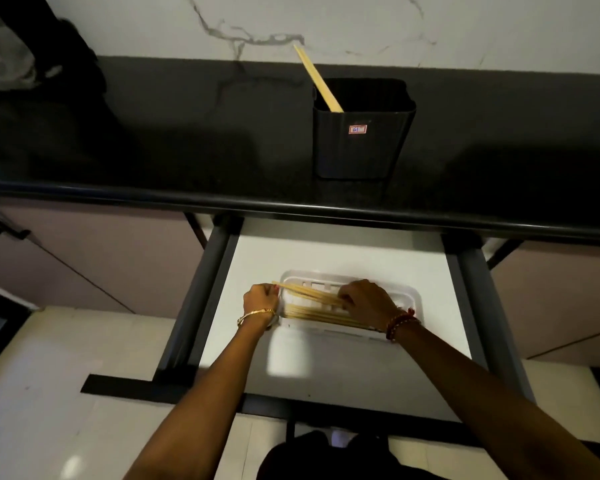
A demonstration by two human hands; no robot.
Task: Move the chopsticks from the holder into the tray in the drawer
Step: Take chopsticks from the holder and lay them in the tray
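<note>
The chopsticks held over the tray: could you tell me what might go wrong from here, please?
1. The bundle of chopsticks sticks out past the tray rim by the left hand; an end may land outside.
2. The right hand could nudge the flat ones.
3. Chopsticks in the holder may be forgotten.

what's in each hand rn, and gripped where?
Both hold one bundle of chopsticks over the tray: left hand grips its left end, right hand pinches near the middle.

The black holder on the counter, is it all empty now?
No, chopsticks still lean inside the black holder on the countertop.
</note>
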